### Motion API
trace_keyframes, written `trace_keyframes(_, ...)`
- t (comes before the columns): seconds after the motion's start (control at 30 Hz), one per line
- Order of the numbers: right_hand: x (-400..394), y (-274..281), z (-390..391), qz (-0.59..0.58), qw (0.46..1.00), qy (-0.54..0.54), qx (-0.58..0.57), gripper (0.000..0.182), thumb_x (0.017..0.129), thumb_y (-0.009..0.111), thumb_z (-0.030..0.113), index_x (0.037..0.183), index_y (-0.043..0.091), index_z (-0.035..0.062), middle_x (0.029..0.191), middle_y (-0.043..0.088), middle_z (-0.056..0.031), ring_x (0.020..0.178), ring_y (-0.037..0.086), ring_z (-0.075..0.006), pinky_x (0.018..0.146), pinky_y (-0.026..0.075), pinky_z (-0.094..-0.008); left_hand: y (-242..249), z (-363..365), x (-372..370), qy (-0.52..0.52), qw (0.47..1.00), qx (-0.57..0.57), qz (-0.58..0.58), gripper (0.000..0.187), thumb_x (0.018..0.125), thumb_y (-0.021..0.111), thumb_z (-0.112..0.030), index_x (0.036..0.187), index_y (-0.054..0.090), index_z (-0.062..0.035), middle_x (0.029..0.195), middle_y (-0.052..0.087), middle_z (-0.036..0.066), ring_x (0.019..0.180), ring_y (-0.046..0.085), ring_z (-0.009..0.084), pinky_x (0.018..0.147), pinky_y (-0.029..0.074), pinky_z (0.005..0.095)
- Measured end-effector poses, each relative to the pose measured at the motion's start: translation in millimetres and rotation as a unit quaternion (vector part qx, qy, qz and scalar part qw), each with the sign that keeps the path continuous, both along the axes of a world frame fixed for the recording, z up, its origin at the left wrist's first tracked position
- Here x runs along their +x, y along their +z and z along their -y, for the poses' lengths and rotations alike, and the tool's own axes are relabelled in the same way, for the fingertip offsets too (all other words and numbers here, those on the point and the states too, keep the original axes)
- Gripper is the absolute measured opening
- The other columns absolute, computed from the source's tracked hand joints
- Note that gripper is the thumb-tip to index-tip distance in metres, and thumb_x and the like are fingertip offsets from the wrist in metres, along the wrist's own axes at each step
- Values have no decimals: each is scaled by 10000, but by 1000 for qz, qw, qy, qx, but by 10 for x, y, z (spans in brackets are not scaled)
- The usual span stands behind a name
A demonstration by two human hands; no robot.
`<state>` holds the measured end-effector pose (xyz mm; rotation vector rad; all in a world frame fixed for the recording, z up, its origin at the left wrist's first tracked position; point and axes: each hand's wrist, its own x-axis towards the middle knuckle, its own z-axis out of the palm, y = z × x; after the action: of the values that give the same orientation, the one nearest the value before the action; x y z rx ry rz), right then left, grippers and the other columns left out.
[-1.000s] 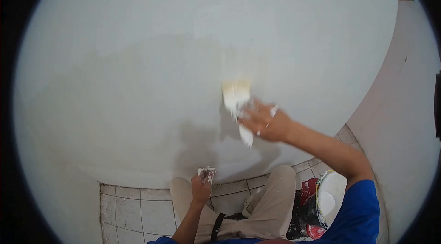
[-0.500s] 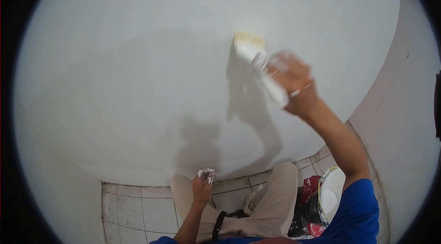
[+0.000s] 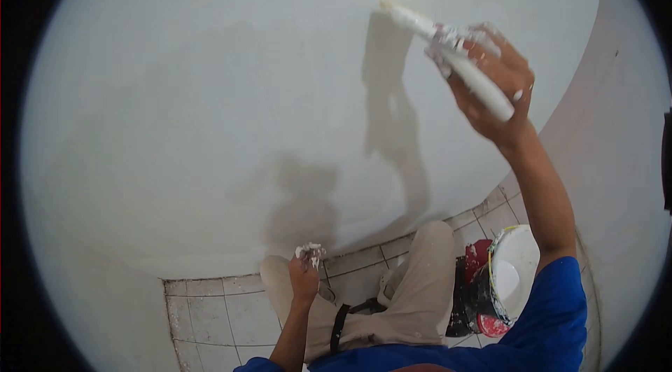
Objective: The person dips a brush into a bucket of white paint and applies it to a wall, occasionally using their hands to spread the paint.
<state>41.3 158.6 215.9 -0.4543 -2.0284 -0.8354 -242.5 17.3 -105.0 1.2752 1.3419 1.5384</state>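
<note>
Head view: brush in the right hand, its bristle end at a pale wall.
The right hand (image 3: 513,71), spotted with white, is closed round the white brush (image 3: 479,85), which slants up and leftward; its yellowish bristle tip (image 3: 386,6) appears to meet the wall (image 3: 210,127) high in the field, and a shadow (image 3: 388,85) falls below it. The left hand (image 3: 304,279) lies low, near the knee (image 3: 276,274), fingers drawn in and smeared white; whether it pinches anything cannot be told. Beside the right leg, on the tiled floor (image 3: 210,316), stands a dark bucket (image 3: 483,293) with a white interior, partly hidden by the blue sleeve (image 3: 553,302); a red object (image 3: 477,254) sits just beside it.
</note>
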Motion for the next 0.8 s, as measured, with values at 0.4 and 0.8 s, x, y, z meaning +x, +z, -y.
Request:
trace_keyframes(0.4,-176,-1058,159,144,938,-12,-314,359,714,660,115,1067,596,113,1124,588,-108,1066,546,-309,895,460,-458,279,41,-38,-49,998,10,35,265,816,381,117,1012,548,57,943,614,103,930,599,178,860,452,286)
trace_keyframes(0.8,534,-427,1022,-368,782,-26,-503,259,769,684,88,967,639,-72,932,661,-115,790,623,-150,686,514,-281,184,21,-83,-4,994,20,-109,274,802,377,106,992,559,30,919,600,95,859,568,178,826,446,307)
